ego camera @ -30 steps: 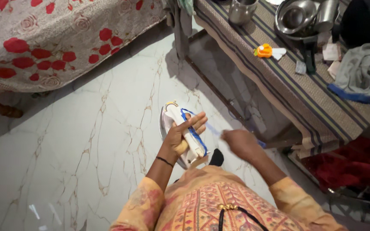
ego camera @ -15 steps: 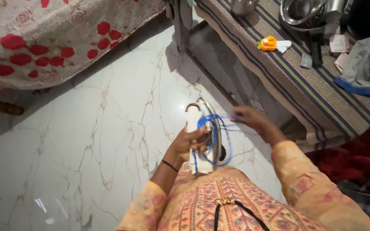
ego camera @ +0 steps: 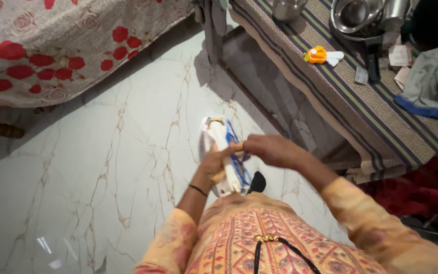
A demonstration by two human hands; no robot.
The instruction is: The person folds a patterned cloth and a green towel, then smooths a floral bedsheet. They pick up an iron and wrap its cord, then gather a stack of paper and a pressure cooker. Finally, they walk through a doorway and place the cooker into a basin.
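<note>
My left hand (ego camera: 213, 165) grips the handle of a white clothes iron (ego camera: 218, 139) held above the marble floor, its metal soleplate turned to the left. A blue cord (ego camera: 235, 161) is wound around the iron's body. Over the iron, my right hand (ego camera: 267, 149) pinches the blue cord at the handle, touching the fingers of my left hand. A black plug end (ego camera: 257, 182) hangs just below the iron, near my orange patterned tunic.
A bed with a red-flowered cover (ego camera: 51, 45) fills the upper left. A low table with a striped cloth (ego camera: 340, 96) runs along the right, bearing steel vessels (ego camera: 356, 12), an orange toy (ego camera: 318, 54) and grey clothing (ego camera: 432, 81). White marble floor (ego camera: 102, 177) lies between.
My right hand swung from out at the right, where it pulled the blue cord in a loose loop, back onto the iron. The loop has closed tight around the iron.
</note>
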